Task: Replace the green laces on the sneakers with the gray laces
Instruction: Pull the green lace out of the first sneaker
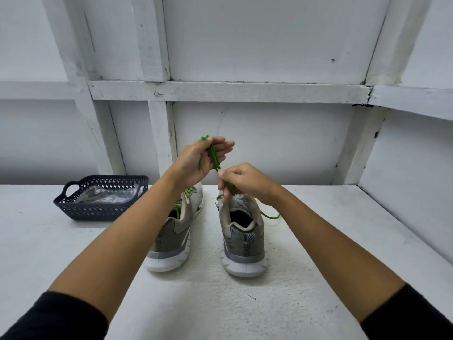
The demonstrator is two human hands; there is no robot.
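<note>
green lace — loose hold in left hand, pinch in right hand, lower end hidden

The person wears black. The left sleeve fills the lower left corner of the frame and the right sleeve the lower right. Both are plain dark fabric, each ending in a smooth curved edge on the forearm. Beyond them the forearms, left hand and right hand are bare.

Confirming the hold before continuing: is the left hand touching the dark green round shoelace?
Touching. The head view shows the folded dark green round shoelace lying across the palm of the left hand, with the thumb pressed over it.
</note>
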